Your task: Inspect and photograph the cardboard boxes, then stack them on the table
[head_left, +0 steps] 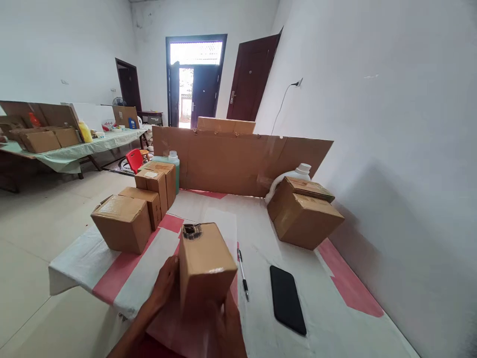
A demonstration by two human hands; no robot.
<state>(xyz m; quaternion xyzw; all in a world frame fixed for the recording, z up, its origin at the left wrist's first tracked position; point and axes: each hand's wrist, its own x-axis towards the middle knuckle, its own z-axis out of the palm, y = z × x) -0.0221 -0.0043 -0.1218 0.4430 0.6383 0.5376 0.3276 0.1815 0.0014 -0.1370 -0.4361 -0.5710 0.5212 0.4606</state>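
A brown cardboard box (208,263) stands at the near edge of the table, with a black-scribbled hole in its top at the far left corner. My left hand (166,276) is closed against the box's left side, its fingers partly hidden behind it. On the near right side of the box, my right hand (228,320) presses with its fingers curled to the front face. To the right of the box lies a clear pen (243,273) with a black cap end. Farther right a black smartphone (287,300) rests flat on the cloth.
Several cardboard boxes (124,221) line the table's left side, beside a jug of green liquid (173,169). More boxes (309,219) and a white jug (298,172) stand at right. A cardboard panel (223,161) closes the back; a white wall (402,149) runs along the right.
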